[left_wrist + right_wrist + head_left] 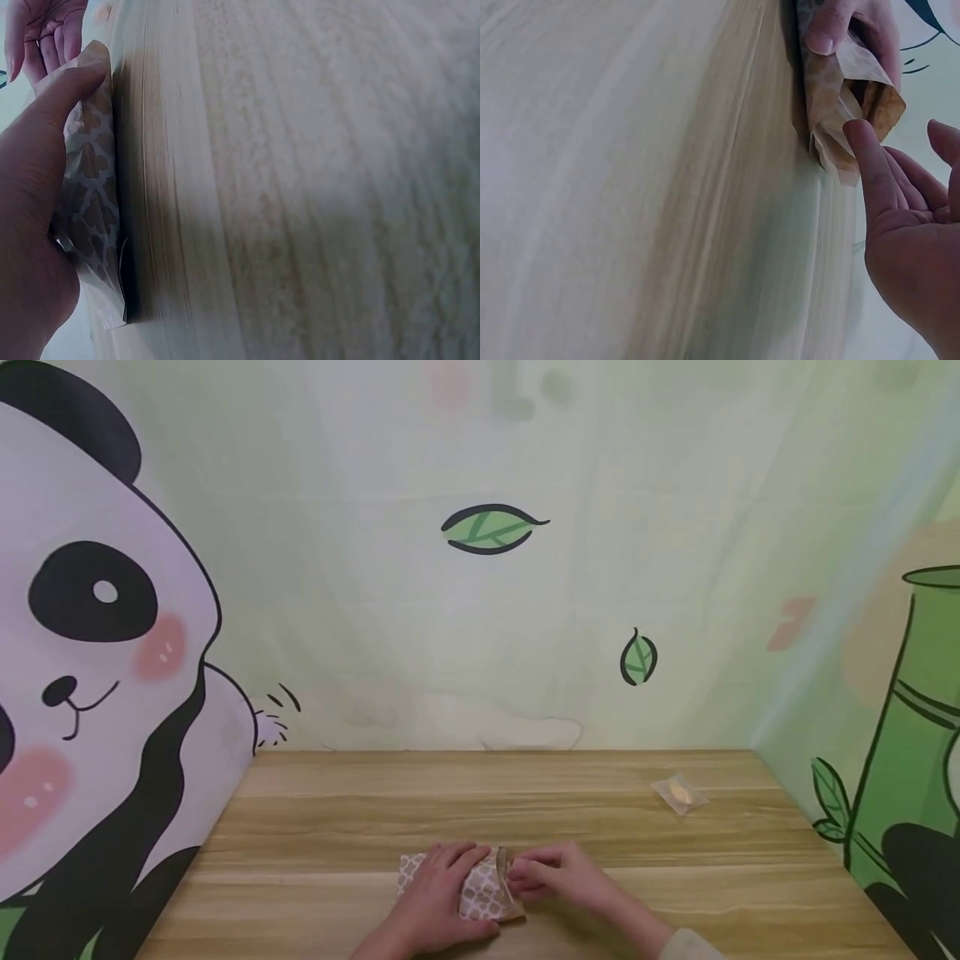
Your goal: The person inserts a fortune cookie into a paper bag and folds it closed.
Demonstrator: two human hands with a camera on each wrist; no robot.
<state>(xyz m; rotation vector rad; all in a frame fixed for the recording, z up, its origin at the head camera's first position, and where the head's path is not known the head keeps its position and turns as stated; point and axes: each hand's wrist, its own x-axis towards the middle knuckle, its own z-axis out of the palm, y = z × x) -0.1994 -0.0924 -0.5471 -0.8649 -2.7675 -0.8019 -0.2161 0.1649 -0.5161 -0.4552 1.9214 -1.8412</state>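
A small paper bag (pixel 486 893) with a white and tan pattern lies on its side near the front of the table. My left hand (pixel 435 897) grips its body, thumb along the near side and fingers over the far side. The bag's mouth points right and gapes, showing the brown paper inside (pixel 885 105) in the right wrist view. Right at that mouth is my right hand (pixel 566 872), its fingers loosely bent. One fingertip (pixel 861 133) overlaps the rim there, and nothing shows between finger and thumb. The bag's deeper inside is hidden.
A small clear packet (pixel 680 793) with a pale tan item in it lies at the back right of the wooden table (pixel 337 810). Behind the table hangs a printed backdrop (pixel 360 568) with a panda, leaves and bamboo.
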